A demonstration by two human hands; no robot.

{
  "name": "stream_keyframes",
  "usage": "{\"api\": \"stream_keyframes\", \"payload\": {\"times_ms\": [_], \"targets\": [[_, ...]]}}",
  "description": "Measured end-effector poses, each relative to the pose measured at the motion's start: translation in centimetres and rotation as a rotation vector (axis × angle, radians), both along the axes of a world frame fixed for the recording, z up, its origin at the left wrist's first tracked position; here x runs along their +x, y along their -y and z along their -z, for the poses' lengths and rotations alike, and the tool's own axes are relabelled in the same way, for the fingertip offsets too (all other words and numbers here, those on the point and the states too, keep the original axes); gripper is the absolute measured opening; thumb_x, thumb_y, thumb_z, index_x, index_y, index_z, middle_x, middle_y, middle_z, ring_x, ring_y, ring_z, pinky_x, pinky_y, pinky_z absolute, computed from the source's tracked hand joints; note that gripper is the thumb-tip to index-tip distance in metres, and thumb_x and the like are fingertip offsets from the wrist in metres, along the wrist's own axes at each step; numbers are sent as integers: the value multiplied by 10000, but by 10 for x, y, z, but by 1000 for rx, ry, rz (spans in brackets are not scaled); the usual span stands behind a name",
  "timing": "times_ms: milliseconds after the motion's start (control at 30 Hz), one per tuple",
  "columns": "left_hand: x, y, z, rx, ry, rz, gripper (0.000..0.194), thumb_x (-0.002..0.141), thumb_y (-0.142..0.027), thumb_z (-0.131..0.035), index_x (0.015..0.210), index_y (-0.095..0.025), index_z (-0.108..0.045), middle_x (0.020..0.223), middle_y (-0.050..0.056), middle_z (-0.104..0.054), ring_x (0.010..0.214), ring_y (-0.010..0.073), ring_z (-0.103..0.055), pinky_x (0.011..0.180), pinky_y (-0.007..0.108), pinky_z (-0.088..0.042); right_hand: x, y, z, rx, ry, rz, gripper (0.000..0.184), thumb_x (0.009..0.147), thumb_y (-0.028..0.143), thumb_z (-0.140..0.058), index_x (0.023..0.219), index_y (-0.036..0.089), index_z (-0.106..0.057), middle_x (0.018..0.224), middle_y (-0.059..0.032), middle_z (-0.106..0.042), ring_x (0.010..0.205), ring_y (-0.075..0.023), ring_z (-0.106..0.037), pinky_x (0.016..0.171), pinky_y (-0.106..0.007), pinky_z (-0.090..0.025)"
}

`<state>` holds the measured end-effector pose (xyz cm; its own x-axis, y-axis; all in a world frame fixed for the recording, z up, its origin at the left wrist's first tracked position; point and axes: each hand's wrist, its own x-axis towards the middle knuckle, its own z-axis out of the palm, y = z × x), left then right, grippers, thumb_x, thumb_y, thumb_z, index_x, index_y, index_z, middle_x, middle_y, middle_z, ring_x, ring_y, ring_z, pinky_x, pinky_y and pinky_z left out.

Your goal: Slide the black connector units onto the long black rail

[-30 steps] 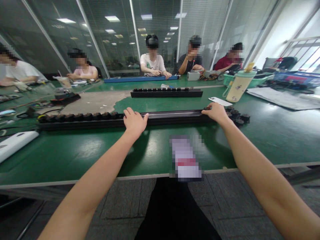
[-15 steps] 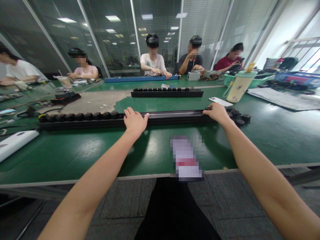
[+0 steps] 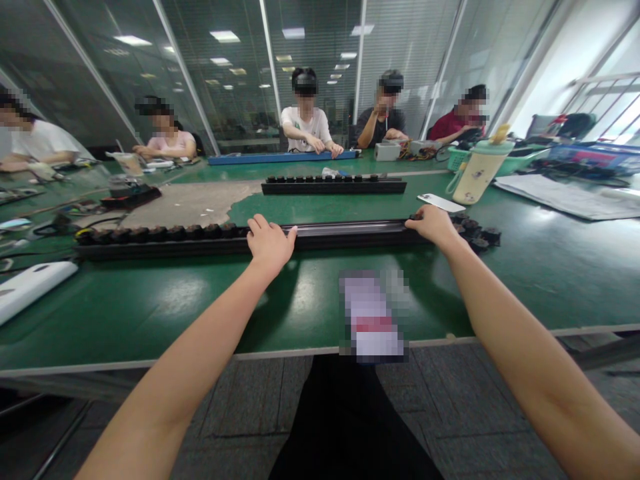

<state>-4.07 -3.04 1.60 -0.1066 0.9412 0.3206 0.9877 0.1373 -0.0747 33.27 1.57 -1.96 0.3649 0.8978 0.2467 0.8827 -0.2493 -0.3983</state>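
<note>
A long black rail (image 3: 345,241) lies across the green table in front of me. Dark knob-like round parts (image 3: 157,233) stand in a row along its left portion, and its right portion shows a bare shiny channel. My left hand (image 3: 270,247) rests on the rail at the end of that row, fingers spread and thumb apart. At the rail's right end, my right hand (image 3: 437,227) pinches a small black part (image 3: 416,217), mostly hidden by the fingers. Loose black round parts (image 3: 483,237) lie just right of this hand.
A second black rail (image 3: 335,188) with round parts lies farther back. Near the front edge is a blurred phone (image 3: 375,320). A white phone (image 3: 440,203) and a cream tumbler (image 3: 477,177) stand right; a white device (image 3: 37,283) lies left. Several co-workers sit opposite, one at a blue bar (image 3: 280,159).
</note>
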Motion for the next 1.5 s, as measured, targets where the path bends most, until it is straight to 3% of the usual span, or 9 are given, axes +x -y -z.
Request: {"api": "stream_keyframes", "payload": {"times_ms": [700, 1000, 1333, 1500], "targets": [[0, 0, 0, -6, 9, 3, 714, 1095, -527, -341, 1418, 38, -634, 1564, 337, -429, 1445, 439, -418, 1133, 464, -461, 3, -1, 0, -37, 68, -24, 354, 897, 372, -682, 1120, 101, -728, 1116, -236, -750, 1116, -357, -703, 931, -397, -540], [1, 2, -2, -12, 11, 4, 706, 1098, -523, -339, 1415, 32, -638, 1557, 338, -440, 1438, 441, -425, 1124, 468, -468, -1, 1, 0, -94, 72, -5, 522, 943, 437, -638, 1319, 75, -626, 1249, -276, -727, 1173, -369, -710, 963, -425, -541], [0, 1, -1, -9, 5, 1, 710, 1092, -531, -326, 1402, 21, -650, 1553, 331, -444, 1426, 434, -438, 1106, 460, -478, 2, 4, -5, -104, 16, 57, 779, 902, 493, -712, 1427, -47, -512, 1311, -342, -680, 1216, -386, -692, 944, -385, -543], [-1, -2, 1, -1, -5, -1, 711, 1090, -539, -326, 1397, 9, -657, 1541, 325, -454, 1412, 429, -441, 1085, 456, -485, 5, 1, -5, -172, 59, 31, 652, 936, 506, -646, 1363, 14, -619, 1239, -286, -730, 1136, -363, -722, 913, -391, -543]]}}
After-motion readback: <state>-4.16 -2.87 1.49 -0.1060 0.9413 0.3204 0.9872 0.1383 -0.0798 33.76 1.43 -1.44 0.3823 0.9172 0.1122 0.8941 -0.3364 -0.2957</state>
